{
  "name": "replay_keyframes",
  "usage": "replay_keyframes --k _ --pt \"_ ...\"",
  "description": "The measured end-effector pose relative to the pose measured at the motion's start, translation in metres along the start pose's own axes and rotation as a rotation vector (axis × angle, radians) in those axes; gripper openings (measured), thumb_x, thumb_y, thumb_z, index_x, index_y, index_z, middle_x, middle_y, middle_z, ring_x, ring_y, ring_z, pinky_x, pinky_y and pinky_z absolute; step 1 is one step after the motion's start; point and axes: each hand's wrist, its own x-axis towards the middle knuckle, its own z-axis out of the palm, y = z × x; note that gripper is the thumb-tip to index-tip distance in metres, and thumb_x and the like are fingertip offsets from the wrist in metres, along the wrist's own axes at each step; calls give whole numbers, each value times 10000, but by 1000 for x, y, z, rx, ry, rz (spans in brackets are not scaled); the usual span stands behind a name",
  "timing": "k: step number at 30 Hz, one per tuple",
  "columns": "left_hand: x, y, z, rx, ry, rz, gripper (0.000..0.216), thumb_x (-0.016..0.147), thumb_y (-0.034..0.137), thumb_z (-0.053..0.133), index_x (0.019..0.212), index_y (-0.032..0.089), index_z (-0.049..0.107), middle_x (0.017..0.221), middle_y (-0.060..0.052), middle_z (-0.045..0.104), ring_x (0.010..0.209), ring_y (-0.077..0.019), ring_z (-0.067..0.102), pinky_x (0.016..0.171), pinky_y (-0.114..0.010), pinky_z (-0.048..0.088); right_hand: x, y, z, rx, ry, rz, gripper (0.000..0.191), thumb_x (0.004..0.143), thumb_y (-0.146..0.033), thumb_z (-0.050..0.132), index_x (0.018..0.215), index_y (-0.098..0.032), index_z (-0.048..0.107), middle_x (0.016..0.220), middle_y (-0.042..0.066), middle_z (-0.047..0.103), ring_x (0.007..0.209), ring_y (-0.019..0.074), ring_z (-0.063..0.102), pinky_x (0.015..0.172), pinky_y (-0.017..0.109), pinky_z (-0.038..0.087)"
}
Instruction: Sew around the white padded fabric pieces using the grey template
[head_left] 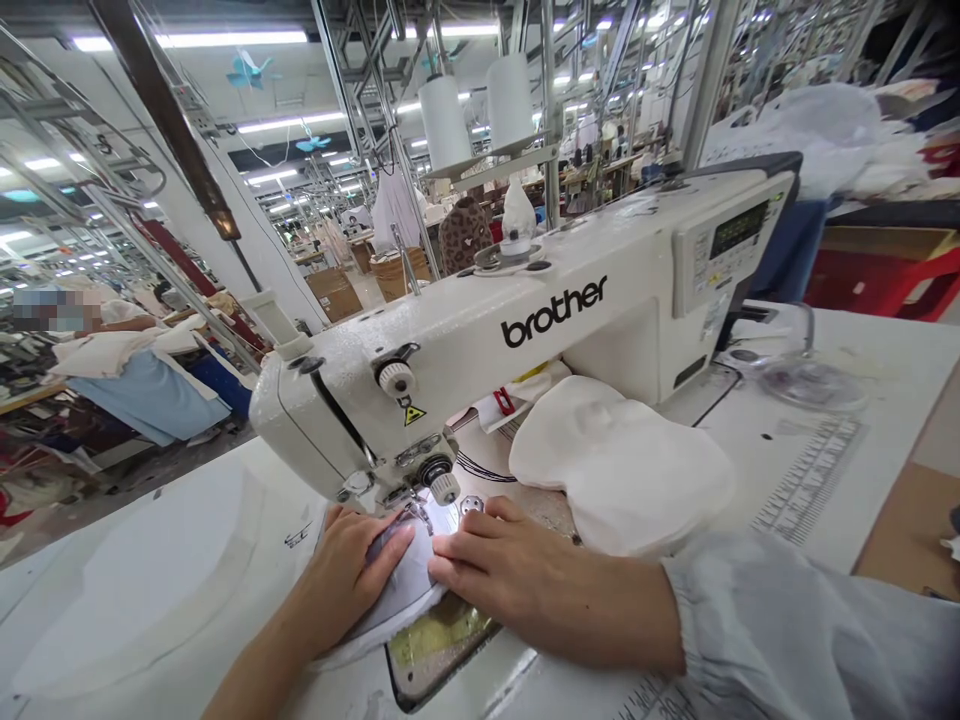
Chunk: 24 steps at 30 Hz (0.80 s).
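A white sewing machine [465, 330] marked "brother" stands in front of me, its needle area lit. Under its presser foot lies a piece of white fabric [405, 585] with a curved, thicker edge. My left hand [352, 560] rests on the left part of this fabric, thumb and forefinger stretched out and apart. At the fabric's right edge, my right hand [499, 565] has its fingers drawn together on the cloth, close beside the needle area. The fingertips hide part of the edge. Padded white pieces shaped like bra cups [622, 465] lie under the machine arm.
Two white thread cones [510, 105] stand on a rack above the machine. Printed ruler scales [810, 475] mark the white table [900, 350]. A clear round dish [810, 380] sits at the right. Blue cloth [150, 390] is piled at left, and a red crate [870, 270] stands behind right.
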Motion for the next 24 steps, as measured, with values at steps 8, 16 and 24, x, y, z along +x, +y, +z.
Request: replay_keyframes --k 8,16,24 --pt "-3 4 3 43 16 -32 443 961 522 375 727 245 629 645 -10 683 682 -235 645 756 -409 454 0 1 0 53 2 29 245 1047 -130 356 1205 -121 542 1103 73 622 958 194 492 879 368 339" --pt "-10 5 8 -10 97 -3 416 942 541 412 982 221 674 839 -36 746 785 -221 672 808 -391 459 -1 -5 -5 86 -63 139 259 979 -56 420 1148 -182 571 1037 70 540 922 194 446 829 348 321" --pt "0 3 1 -17 37 -2 442 921 513 454 584 240 541 498 25 557 523 -172 550 602 -327 409 2 -3 0 104 -68 170 355 919 -8 427 1179 -214 557 1065 62 514 936 190 437 864 361 315"
